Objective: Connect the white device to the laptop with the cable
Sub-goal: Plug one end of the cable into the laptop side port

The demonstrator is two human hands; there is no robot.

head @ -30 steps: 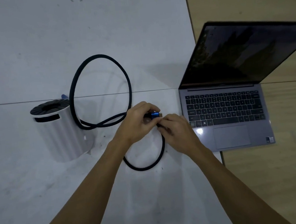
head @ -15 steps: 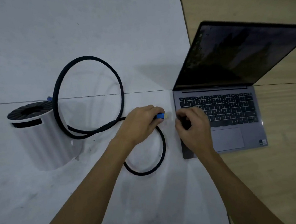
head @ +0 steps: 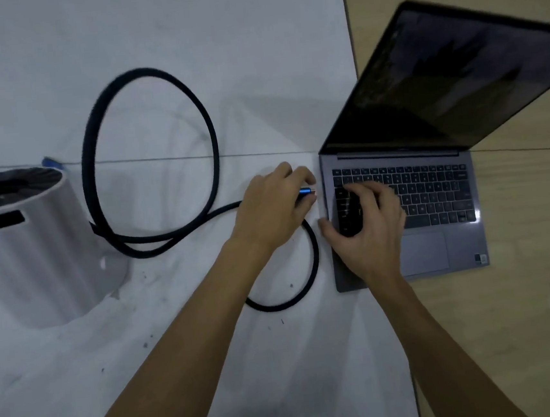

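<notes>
One white device (head: 32, 245), a ribbed cylinder with a dark top, stands upright near the left edge of the white table (head: 182, 32). A blue plug end (head: 51, 161) shows just behind its top; whether that end is seated in the device cannot be told.

One black cable (head: 146, 146) leaves the device side, makes one large loop toward the far edge, crosses itself, then runs right into the left hand (head: 275, 205); a second, smaller loop hangs toward the near edge under that hand.

Left hand is clenched around the cable's free end. The blue connector (head: 307, 191) sticks out past the fingers, long axis level and pointing right, straight at the laptop's left side. Its tip is just beside that side, a narrow gap showing; not inserted yet.

One laptop (head: 439, 249), open, dark screen, sits at the table's right edge, partly over the wooden surface (head: 546, 316). Right hand (head: 366, 229) lies spread on the left part of the keyboard with the thumb at the left edge of the base, grasping nothing, pressing down.

Judgement: port lies directly right of the plug; left hand is the nearer and carries it, right hand braces. Coming move is a short straight push rightward along the plug's axis.
</notes>
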